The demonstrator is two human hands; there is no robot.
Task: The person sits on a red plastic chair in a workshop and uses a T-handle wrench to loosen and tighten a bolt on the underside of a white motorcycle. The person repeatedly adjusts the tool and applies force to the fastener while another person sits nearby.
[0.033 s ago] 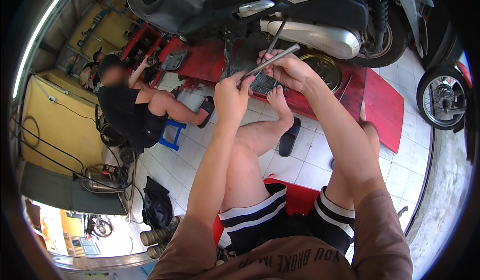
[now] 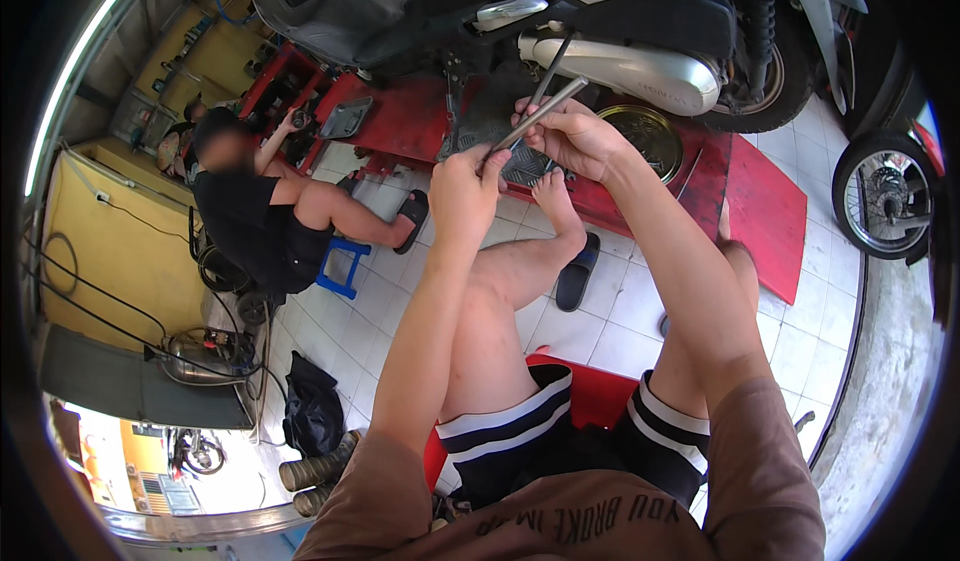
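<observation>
My left hand [image 2: 470, 179] is closed in a pinch at the lower end of a silver metal rod [image 2: 552, 109], which slants up to the right. Beside it my right hand [image 2: 578, 141] is closed too, its fingertips around the rod's middle. A thinner dark rod [image 2: 556, 67] rises steeply just behind the silver one; its lower part runs behind my right fingers, so I cannot tell whether it is held. Beyond my hands stands a scooter [image 2: 640, 73] with a silver engine cover, over a red platform [image 2: 600, 193]. Small details between my fingertips are hidden.
A round brassy tray [image 2: 640, 139] lies on the platform right of my hands. Left, a person in black [image 2: 245, 196] sits on a blue stool [image 2: 343, 267] near a grey tray [image 2: 347, 119]. A dark slipper [image 2: 577, 273] lies on the tiles. A spoked wheel [image 2: 885, 198] stands far right.
The upper end of the silver rod has shifted slightly up and to the left. Both hands keep their pinch and almost the same place.
</observation>
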